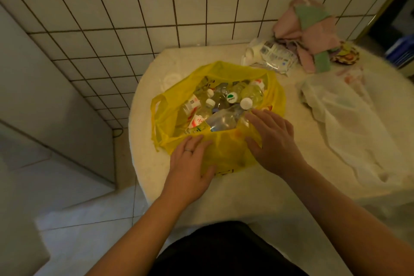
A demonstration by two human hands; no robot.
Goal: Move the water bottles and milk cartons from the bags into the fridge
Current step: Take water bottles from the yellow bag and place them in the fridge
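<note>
By a white-tiled wall (134,6), a yellow plastic bag (226,154) of clear plastic water bottles (224,120) and red-and-white milk cartons (197,121) is carried at the left edge of a round pale tabletop (257,188). The left grip (190,168) and right grip (273,139), both released, are laid on it. Its rim should be pinned and 1 bottle clasped mid-body.

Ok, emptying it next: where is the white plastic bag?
Head view: the white plastic bag lies on the pale round table, right of the yellow plastic bag, near the pink and green cloths.
</note>
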